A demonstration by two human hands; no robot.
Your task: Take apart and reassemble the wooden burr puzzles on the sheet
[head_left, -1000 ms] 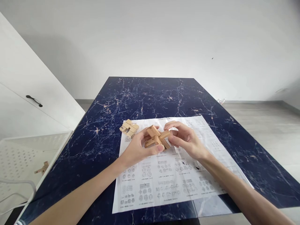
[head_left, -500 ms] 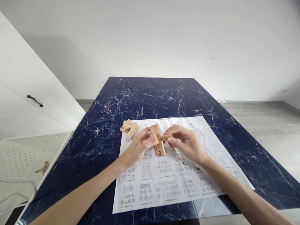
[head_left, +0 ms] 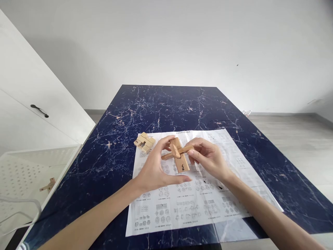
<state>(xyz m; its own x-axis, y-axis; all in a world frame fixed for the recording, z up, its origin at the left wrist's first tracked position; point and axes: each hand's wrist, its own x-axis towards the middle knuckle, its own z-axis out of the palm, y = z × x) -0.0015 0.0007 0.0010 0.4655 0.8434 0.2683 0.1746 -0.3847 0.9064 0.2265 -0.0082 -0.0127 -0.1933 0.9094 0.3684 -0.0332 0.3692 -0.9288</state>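
A wooden interlocking puzzle (head_left: 183, 164), made of crossed pieces with a "3" marked on its near end, is held over the printed sheet (head_left: 156, 229). My right hand (head_left: 208, 158) pinches its right arm between thumb and fingers. Spread around the puzzle's left side is my left hand (head_left: 154, 168), its thumb stretched out below the piece. The left index finger reaches the puzzle's upper end; whether it touches is hard to tell, and the other left fingers are partly hidden. A second wooden puzzle block (head_left: 144, 142), also marked "3", lies at the sheet's upper left corner.
The sheet, printed with small diagrams, covers the near part of a dark blue marbled table (head_left: 166, 107). Left of the table stand a white cabinet (head_left: 39, 93) and a white perforated surface (head_left: 15, 173) with a wooden cross-shaped piece (head_left: 48, 185) and a white cable (head_left: 36, 205).
My left thumb has come off the puzzle's middle and swung down, opening the hand. The puzzle has shifted slightly right and turned, still in my right hand.
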